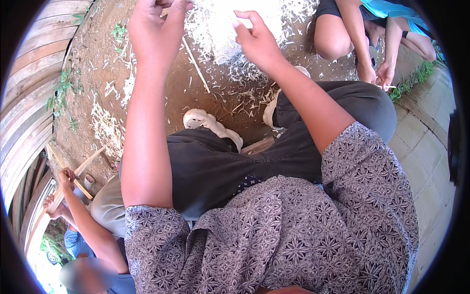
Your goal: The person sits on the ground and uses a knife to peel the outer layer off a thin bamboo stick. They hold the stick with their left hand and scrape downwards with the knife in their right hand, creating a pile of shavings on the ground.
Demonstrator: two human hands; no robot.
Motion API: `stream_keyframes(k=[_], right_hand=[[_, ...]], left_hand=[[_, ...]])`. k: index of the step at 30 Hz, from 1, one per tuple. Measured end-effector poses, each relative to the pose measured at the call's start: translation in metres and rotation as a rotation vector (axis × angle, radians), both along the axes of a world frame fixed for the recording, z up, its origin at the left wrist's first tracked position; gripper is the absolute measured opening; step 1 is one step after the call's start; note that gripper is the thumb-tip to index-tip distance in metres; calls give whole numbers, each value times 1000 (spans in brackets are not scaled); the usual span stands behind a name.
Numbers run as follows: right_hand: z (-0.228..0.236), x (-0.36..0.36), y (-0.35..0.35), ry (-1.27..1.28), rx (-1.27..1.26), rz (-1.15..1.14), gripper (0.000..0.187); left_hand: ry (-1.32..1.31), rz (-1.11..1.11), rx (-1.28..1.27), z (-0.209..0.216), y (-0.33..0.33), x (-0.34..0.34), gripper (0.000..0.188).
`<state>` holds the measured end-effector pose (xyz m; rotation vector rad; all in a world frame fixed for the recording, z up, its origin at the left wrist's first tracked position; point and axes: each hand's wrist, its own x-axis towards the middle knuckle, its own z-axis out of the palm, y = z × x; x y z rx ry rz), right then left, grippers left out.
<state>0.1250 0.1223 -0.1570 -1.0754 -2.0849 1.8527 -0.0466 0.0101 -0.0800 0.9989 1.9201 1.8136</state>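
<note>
Head view showed me shavings (pixel 215 36) on the ground (pixel 100 63) between the cropped left hand (pixel 157 24) and the right hand (pixel 258 43), finger and thumb narrowly parted, either's hold untellable, apparently mid-whittling, the next stroke seemingly needing steadiness.

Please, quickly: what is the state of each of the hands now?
Left hand: fingers bent, partly beyond the top edge; whether it holds something cannot be told.
Right hand: loosely open, nothing seen in it.
</note>
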Motion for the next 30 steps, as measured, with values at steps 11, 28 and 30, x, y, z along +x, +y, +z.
stream_keyframes(k=[11,28,30], right_hand=[[12,-4,-8,21,83,128,33],[-35,23,-8,-125,213,127,30],[-15,15,-5,-110,94,75,31]], left_hand=[[9,47,-40,3,-1,5,15],[-59,120,-15,-3,-24,-8,14],[-19,69,-52,3,-13,0,15]])
